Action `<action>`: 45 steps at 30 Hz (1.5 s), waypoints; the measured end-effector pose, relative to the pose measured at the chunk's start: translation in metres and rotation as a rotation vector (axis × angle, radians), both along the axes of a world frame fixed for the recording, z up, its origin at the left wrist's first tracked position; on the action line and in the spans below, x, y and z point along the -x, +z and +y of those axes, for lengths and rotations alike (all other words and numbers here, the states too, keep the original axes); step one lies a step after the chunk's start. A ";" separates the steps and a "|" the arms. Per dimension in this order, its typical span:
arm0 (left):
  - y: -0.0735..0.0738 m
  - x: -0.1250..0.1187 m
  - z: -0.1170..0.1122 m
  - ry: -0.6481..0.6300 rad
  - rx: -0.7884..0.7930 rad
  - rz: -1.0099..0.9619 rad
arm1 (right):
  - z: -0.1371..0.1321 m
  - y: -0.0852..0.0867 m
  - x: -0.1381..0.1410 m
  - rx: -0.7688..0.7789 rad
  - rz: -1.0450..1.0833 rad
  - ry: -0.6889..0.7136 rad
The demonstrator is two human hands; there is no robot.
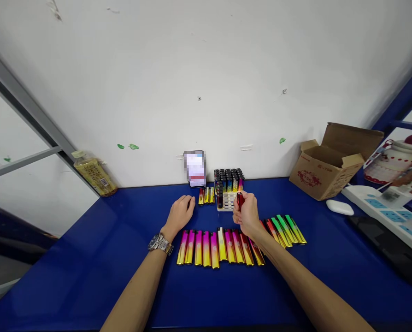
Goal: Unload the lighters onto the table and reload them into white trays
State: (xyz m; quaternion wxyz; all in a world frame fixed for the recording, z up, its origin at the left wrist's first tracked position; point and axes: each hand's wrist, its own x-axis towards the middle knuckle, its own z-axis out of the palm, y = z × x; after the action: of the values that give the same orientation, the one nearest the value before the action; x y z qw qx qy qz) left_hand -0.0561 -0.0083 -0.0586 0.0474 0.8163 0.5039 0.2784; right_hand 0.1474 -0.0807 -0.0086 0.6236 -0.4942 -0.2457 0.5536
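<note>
My right hand (248,213) is closed around a dark red lighter (240,199), held upright at the front right of a white slotted tray (229,206). Lighters with black tops (228,177) fill the tray's back rows and its left column; its other slots show bare. My left hand (181,211), a metal watch on its wrist, rests on the table left of the tray, fingers loosely curled, nothing visible in them. In front of both hands lies a row of pink-and-yellow lighters (206,249). Green-and-yellow lighters (289,229) continue it at right, partly behind my right forearm.
A few yellow lighters (206,196) lie beside the tray, below a phone (195,168) leaning on the wall. An open cardboard box (321,170), a white case (339,207) and a power strip (387,212) are at right. A bottle (94,174) leans at the left.
</note>
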 end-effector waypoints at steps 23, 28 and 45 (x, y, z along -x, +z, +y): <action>-0.001 0.001 0.002 0.012 0.037 0.053 | 0.000 0.000 -0.001 0.022 0.036 0.089; -0.001 0.001 0.001 0.013 0.040 0.065 | 0.001 0.000 -0.001 0.033 0.060 0.082; 0.000 0.000 0.000 0.017 0.038 0.065 | 0.009 -0.015 -0.007 -0.095 -0.041 0.126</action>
State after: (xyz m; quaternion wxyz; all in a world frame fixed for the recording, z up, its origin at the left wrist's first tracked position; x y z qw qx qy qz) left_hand -0.0558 -0.0082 -0.0588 0.0441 0.8195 0.5174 0.2422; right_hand 0.1539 -0.0715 -0.0231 0.6049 -0.4588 -0.3150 0.5695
